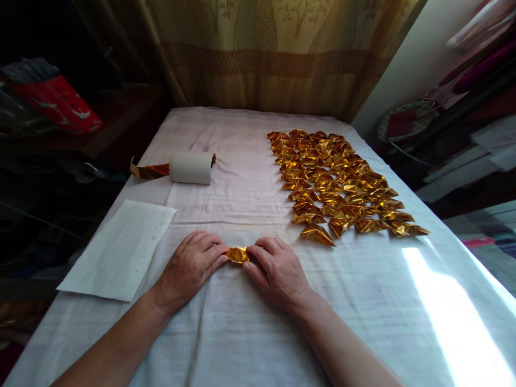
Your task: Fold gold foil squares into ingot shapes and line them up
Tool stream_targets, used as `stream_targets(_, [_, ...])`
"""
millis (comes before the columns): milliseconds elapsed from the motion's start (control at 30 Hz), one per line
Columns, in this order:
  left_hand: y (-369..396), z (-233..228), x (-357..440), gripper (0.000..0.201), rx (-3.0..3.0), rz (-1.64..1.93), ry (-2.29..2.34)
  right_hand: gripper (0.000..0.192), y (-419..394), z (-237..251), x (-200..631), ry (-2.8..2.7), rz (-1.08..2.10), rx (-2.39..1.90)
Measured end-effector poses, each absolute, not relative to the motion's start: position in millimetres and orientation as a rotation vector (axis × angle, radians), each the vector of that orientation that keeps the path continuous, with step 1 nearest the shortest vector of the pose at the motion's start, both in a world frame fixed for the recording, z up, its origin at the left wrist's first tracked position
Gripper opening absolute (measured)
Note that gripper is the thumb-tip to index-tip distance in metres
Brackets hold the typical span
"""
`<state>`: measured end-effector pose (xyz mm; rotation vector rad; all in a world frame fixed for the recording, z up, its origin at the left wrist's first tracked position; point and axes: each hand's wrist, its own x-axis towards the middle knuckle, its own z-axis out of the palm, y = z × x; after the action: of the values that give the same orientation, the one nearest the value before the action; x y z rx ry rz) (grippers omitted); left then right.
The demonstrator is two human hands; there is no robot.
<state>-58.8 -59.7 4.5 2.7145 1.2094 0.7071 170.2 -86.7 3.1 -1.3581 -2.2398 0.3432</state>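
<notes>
Between my two hands is a small piece of folded gold foil paper (237, 255), shiny and creased across its middle. My left hand (194, 262) pinches its left end, with the fingers closed over it. The right end is pinched by my right hand (278, 271). Both ends of the foil are hidden under the fingertips. Further right on the cloth, several folded gold foil ingots (328, 180) lie close together in rows, pointed at their ends.
A white cardboard tube (190, 167) with gold foil (151, 171) sticking out lies at the back left. Nearer stands a printed paper sheet (121, 250), lying flat on the cloth-covered table (250, 333). A curtain (258, 59) hangs behind, and a red container (56, 102) is at left.
</notes>
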Motion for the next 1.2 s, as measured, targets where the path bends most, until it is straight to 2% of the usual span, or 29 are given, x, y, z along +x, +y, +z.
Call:
stream_targets(167, [-61.0, 2.9, -57.3, 0.025, 2.744, 0.7, 1.216, 0.014, -84.0, -0.1, 170.7, -2.219, 0.331, -1.375])
stream_targets(433, [-62.8, 7.2, -56.5, 0.02, 2.677, 0.59, 1.177, 0.016, -80.8, -1.6, 168.5, -2.185, 0.347, -1.471])
stream_targets(667, [-62.2, 6.2, -54.7, 0.019, 2.648, 0.645, 1.203, 0.014, -78.2, 4.0, 163.8, -2.246, 0.356, -1.621])
stream_targets(867, [-65.6, 9.9, -48.6, 0.023, 2.649, 0.626, 1.293, 0.014, -70.6, 14.3, 158.5, -2.304, 0.357, -1.783])
stream_targets(1033, [-66.3, 4.2, -45.2, 0.015, 2.606, 0.617, 1.404, 0.007, -65.7, 15.6, 157.5, -2.239, 0.399, -1.843])
stream_targets(1200, [-66.7, -2.7, -42.8, 0.015, 2.573, 0.651, 1.503, 0.005, -65.8, 11.2, 156.8, -2.16, 0.412, -1.85])
